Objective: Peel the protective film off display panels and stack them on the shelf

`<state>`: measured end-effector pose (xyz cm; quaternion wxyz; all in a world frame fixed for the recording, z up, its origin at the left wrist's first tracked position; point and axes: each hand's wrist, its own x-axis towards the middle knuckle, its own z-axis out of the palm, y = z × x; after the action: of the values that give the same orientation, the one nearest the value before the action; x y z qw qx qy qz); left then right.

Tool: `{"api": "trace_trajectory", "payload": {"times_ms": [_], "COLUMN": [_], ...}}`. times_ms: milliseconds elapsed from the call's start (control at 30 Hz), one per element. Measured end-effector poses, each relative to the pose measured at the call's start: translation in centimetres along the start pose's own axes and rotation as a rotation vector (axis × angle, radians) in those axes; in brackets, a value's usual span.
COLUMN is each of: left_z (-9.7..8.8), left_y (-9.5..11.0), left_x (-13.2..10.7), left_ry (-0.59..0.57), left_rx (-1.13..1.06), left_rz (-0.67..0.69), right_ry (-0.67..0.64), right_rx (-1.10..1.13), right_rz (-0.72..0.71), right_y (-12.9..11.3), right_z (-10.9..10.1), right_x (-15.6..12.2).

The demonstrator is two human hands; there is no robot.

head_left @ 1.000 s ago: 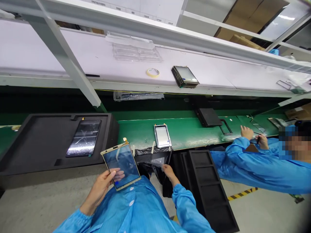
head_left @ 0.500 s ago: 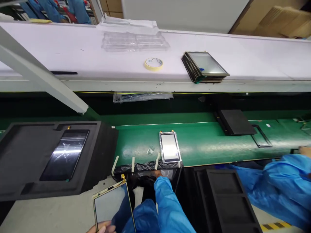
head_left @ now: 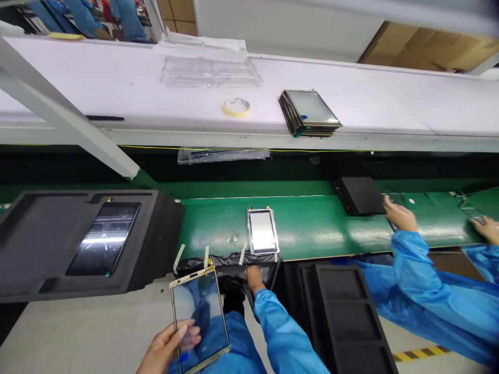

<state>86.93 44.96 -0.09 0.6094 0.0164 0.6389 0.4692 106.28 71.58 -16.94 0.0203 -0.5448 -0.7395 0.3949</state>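
Observation:
My left hand (head_left: 167, 349) grips a thin glass panel (head_left: 199, 318) with a gold-coloured edge, held tilted over my lap, fingers behind and thumb on the left rim. My right hand (head_left: 254, 276) reaches into the black plastic bag (head_left: 230, 262) taped to the belt's front edge; its fingers are hidden by the bag. A second panel (head_left: 262, 231) with a pale face lies flat on the green conveyor belt (head_left: 319, 228) just beyond the bag.
A black foam tray (head_left: 47, 244) holding a dark screen (head_left: 103, 238) sits at left. Black trays (head_left: 346, 322) stand at my right. A co-worker's hand (head_left: 397, 214) touches a black block (head_left: 360, 195). The white shelf carries a stack of panels (head_left: 310, 112), a tape roll (head_left: 236, 107) and clear trays (head_left: 210, 71).
The view tipped up, then settled. My right hand went deeper into the black bag. The glass panel stayed in my left hand. The co-worker's hand reached to the black block.

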Motion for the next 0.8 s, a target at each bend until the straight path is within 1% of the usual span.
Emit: {"api": "trace_trajectory", "payload": {"times_ms": [100, 200, 233, 267, 333, 367, 400, 433, 467, 533, 600, 667, 733, 800], "left_z": [1.6, 2.9, 3.3, 3.9, 5.1, 5.9, 6.8, 7.7, 8.5, 10.0, 11.1, 11.7, 12.1, 12.3], "left_y": [1.8, 3.3, 3.8, 4.2, 5.0, 5.5, 5.9, 6.4, 7.0, 8.0, 8.8, 9.2, 8.9, 8.1], "left_x": [-0.8, -0.9, -0.8, -0.7, -0.6, -0.6, -0.6, -0.8, -1.0, -1.7, -2.4, -2.9, -2.8, -2.3], "left_ry": [-0.007, -0.011, -0.021, -0.030, -0.052, -0.068, -0.091, -0.116, -0.150, -0.244, -0.343, -0.405, -0.387, -0.302], "left_rx": [-0.014, -0.052, -0.068, -0.082, -0.102, -0.107, -0.109, -0.110, -0.110, -0.121, -0.144, -0.143, -0.105, -0.062], "left_rz": [0.080, 0.138, 0.153, 0.167, 0.199, 0.217, 0.234, 0.250, 0.264, 0.293, 0.333, 0.374, 0.402, 0.414], "right_ry": [0.060, 0.050, 0.016, -0.037, -0.172, -0.222, -0.233, -0.195, -0.126, 0.057, 0.201, 0.322, 0.461, 0.593], "right_rx": [0.014, 0.099, 0.200, 0.346, 0.680, 0.804, 0.864, 0.853, 0.811, 0.728, 0.687, 0.682, 0.683, 0.672], "right_rz": [0.119, 0.141, 0.115, 0.069, -0.073, -0.152, -0.218, -0.263, -0.289, -0.314, -0.352, -0.417, -0.494, -0.563], "right_y": [-0.5, -2.0, -2.9, -3.9, -6.4, -7.7, -9.1, -10.3, -11.4, -13.0, -14.1, -15.0, -16.0, -17.5], "right_z": [-1.3, -3.4, -4.2, -5.1, -6.7, -7.5, -8.3, -9.1, -9.9, -12.2, -15.6, -20.7, -27.1, -34.1], "right_x": [-2.5, -5.8, -7.1, -8.4, -11.3, -12.6, -13.9, -15.0, -15.9, -17.3, -17.8, -17.5, -16.3, -14.2]}}
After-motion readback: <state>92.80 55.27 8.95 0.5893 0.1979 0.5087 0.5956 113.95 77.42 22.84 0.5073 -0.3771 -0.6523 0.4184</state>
